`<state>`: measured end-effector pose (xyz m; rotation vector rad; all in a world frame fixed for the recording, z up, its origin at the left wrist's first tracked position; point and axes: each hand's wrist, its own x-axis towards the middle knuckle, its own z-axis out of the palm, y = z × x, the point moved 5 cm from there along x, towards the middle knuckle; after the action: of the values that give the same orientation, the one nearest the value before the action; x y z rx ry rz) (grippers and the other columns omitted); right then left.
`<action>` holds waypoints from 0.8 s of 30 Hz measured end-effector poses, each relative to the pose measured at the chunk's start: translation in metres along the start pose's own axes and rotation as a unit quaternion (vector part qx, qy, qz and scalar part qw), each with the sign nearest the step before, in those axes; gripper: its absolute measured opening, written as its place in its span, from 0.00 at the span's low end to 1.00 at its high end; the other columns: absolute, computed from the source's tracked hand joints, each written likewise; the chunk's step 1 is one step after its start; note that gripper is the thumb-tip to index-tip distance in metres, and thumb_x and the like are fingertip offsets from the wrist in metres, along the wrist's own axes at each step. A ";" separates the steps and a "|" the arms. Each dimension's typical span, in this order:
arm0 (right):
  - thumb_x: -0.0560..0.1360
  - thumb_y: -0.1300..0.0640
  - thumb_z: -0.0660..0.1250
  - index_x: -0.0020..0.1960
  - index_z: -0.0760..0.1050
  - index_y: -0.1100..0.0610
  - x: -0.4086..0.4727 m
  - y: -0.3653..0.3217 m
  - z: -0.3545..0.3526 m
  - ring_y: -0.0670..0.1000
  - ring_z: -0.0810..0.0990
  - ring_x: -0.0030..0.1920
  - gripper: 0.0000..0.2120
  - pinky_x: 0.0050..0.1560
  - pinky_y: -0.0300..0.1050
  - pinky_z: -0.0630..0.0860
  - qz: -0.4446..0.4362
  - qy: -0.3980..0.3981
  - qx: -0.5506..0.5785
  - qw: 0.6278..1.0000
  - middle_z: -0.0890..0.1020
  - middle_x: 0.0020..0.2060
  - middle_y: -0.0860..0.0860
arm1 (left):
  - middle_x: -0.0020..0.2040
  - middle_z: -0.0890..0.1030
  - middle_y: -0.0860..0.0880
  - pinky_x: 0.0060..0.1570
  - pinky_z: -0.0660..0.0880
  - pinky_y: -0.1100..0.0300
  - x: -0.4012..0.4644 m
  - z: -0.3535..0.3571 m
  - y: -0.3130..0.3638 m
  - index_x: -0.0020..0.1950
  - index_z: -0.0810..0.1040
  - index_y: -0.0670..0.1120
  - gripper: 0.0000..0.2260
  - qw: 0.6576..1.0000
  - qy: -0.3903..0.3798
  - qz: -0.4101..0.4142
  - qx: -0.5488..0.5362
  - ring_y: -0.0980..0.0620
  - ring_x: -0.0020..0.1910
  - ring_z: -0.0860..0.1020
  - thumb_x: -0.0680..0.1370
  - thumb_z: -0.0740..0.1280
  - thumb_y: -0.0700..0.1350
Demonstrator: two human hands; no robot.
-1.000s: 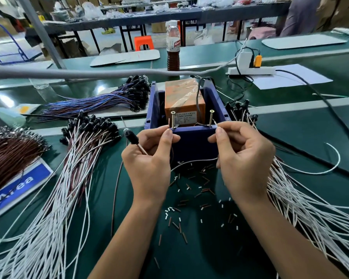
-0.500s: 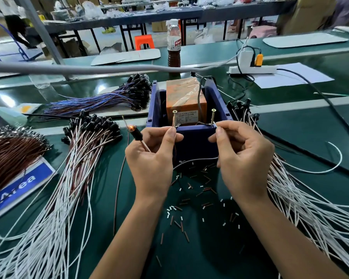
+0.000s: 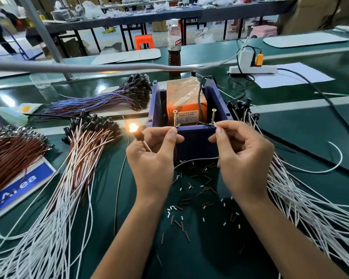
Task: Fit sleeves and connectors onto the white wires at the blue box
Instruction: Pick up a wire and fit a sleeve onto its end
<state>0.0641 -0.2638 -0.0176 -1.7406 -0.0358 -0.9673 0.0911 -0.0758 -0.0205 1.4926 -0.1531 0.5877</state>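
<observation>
Both hands pinch thin wire ends at the near wall of the blue box. The left hand has its thumb and first finger squeezed on a wire end right at the foot of the left screw. A small lamp with a black body sticks up from the far left side of this hand, and its tip glows bright orange. The right hand pinches another wire end against the foot of the right screw. Both gold screws stand upright on the near edge of the box, just past the fingertips. A white wire runs low between the two hands, in front of the box. Inside the box sits an orange block wrapped in clear film. Short white and brown bits of tube lie scattered on the green table, near and between the wrists. A big bunch of white wires lies to the right of the right hand. Another bunch of white and brown wires with black ends fans out to the left. Farther left lies a brown bundle. A blue bundle lies far left of the box. A bottle stands beyond the box.
</observation>
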 end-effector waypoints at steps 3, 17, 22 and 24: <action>0.81 0.61 0.70 0.53 0.85 0.56 0.000 -0.001 0.000 0.44 0.83 0.32 0.05 0.34 0.34 0.76 0.001 0.000 0.002 1.000 0.86 0.38 0.44 | 0.39 0.87 0.49 0.37 0.75 0.65 0.000 0.000 0.000 0.46 0.84 0.42 0.05 1.000 -0.002 0.000 0.000 0.58 0.32 0.80 0.80 0.72 0.42; 0.79 0.63 0.68 0.46 0.82 0.54 0.037 0.005 -0.054 0.49 0.76 0.26 0.07 0.27 0.41 0.71 0.114 0.125 0.080 0.982 0.87 0.37 0.52 | 0.44 0.87 0.42 0.22 0.61 0.62 0.012 0.004 0.044 0.43 0.82 0.48 0.22 0.985 0.013 0.020 -0.173 0.53 0.19 0.64 0.88 0.52 0.49; 0.78 0.67 0.68 0.50 0.84 0.60 0.047 0.004 -0.097 0.46 0.73 0.25 0.07 0.24 0.38 0.68 0.202 0.208 0.153 0.945 0.85 0.37 0.52 | 0.47 0.86 0.42 0.21 0.61 0.64 0.005 0.067 0.064 0.46 0.79 0.46 0.21 0.973 -0.065 -0.030 -0.220 0.55 0.21 0.66 0.88 0.51 0.50; 0.76 0.64 0.70 0.57 0.84 0.59 0.048 -0.003 -0.113 0.45 0.76 0.27 0.10 0.26 0.39 0.72 0.168 0.242 0.101 0.950 0.86 0.44 0.51 | 0.40 0.84 0.43 0.22 0.60 0.62 -0.002 0.094 0.059 0.44 0.79 0.43 0.22 0.963 -0.095 -0.116 -0.222 0.55 0.23 0.66 0.88 0.52 0.50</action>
<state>0.0286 -0.3741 0.0229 -1.2341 0.4500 -1.0661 0.0861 -0.1683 0.0402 1.1054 -0.2385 0.1985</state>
